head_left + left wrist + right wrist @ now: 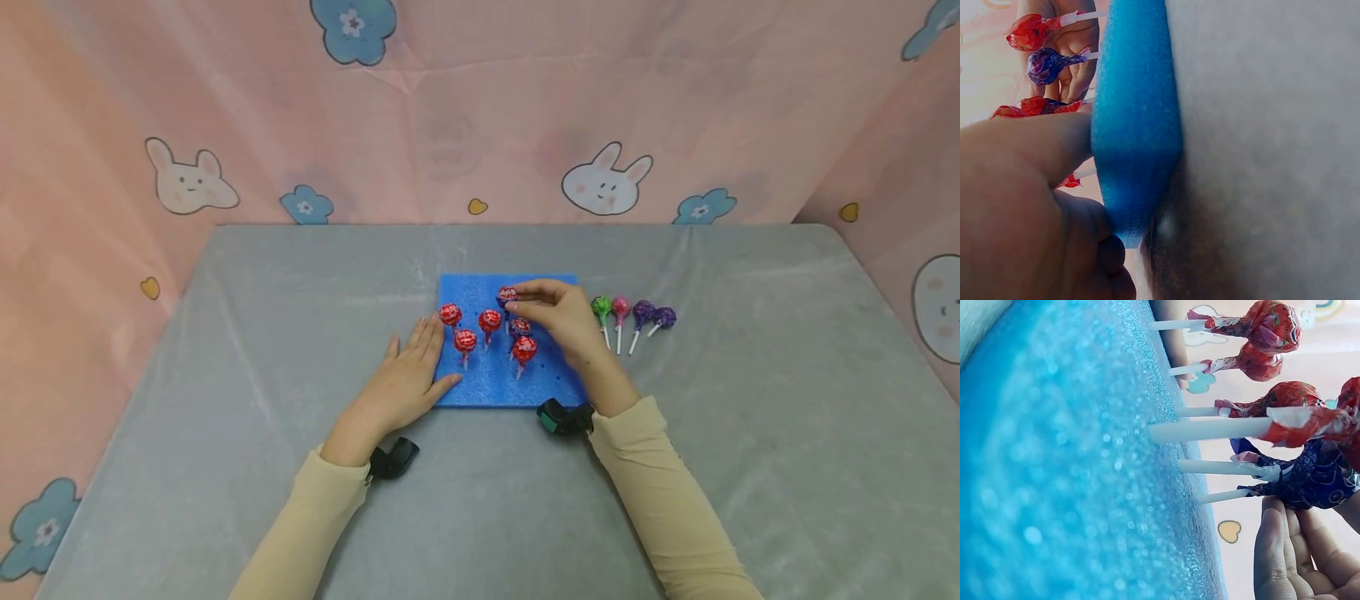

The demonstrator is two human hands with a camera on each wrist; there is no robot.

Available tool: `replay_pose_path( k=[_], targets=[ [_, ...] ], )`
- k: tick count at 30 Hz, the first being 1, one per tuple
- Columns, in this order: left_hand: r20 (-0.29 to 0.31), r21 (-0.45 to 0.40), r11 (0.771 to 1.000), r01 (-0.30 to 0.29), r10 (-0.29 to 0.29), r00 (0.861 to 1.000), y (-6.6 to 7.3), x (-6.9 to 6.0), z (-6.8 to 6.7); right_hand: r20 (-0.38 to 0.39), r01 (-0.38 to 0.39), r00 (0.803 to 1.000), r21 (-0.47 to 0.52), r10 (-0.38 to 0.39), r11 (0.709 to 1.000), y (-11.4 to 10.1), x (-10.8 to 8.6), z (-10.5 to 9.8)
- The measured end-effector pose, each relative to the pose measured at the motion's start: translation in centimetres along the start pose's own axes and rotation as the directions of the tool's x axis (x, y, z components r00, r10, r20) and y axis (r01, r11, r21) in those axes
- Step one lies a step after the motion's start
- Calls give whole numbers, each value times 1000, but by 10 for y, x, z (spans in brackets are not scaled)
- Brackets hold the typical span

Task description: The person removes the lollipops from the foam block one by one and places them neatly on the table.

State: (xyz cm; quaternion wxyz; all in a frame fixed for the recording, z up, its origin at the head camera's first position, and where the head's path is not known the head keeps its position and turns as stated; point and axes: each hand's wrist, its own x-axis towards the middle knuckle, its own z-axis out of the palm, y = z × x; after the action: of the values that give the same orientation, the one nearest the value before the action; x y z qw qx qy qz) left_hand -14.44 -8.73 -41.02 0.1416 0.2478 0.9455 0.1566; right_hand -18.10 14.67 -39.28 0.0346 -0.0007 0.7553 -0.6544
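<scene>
A blue foam board (480,392) lies on the table, with several red and purple-blue lollipops standing in it on their sticks. The right hand (558,317) pinches the rearmost purple-blue lollipop (507,297) by its wrapped head; in the right wrist view its fingers (1272,544) are at that head, and the stick meets the foam. Along the board's left edge rests the left hand (405,375), fingers extended and thumb over the front left part. In the left wrist view the left hand (1035,187) touches the side of the foam (1138,125).
Right of the board, a green lollipop (602,307), a pink one (621,307) and two purple ones (642,312) lie on the grey table (750,433). A pink printed curtain (480,108) hangs behind the table. Small holes show in the foam's right part.
</scene>
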Motion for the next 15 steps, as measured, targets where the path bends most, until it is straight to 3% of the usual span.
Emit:
replay_pose_path(
  k=[15],
  targets=[
    [-9, 14, 1000, -7, 7, 1000, -2, 2, 3, -37, 17, 999, 54, -15, 998, -3, 0, -4]
  ],
)
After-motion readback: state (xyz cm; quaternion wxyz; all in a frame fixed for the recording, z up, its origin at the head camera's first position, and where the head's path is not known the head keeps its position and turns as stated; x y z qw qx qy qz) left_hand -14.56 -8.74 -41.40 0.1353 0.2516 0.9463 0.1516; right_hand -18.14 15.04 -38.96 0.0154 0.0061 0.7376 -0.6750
